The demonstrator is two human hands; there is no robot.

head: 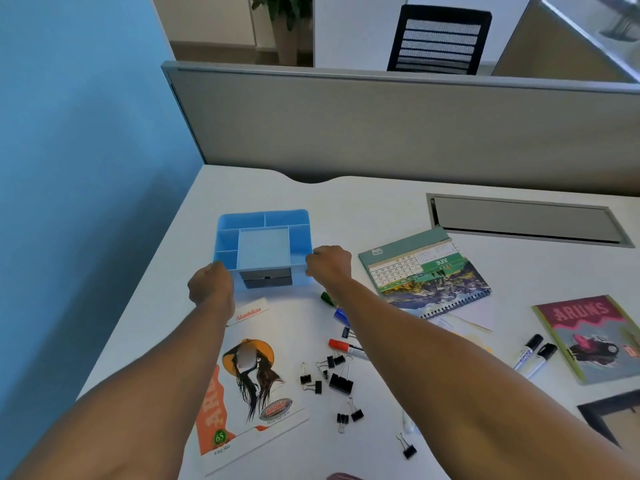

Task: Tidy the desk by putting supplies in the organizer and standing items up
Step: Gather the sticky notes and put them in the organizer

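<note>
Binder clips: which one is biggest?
The large black binder clip in the middle of the cluster, just below the red marker. Its body and wire handles clearly outsize the small clips scattered around it.

Blue compartmented organizer [264, 241], upright, empty

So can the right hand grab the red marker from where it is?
Probably yes, but not right now. The right hand is gripping the organizer. The red marker lies uncovered beside that forearm, so letting go and pulling back should reach it.
</note>
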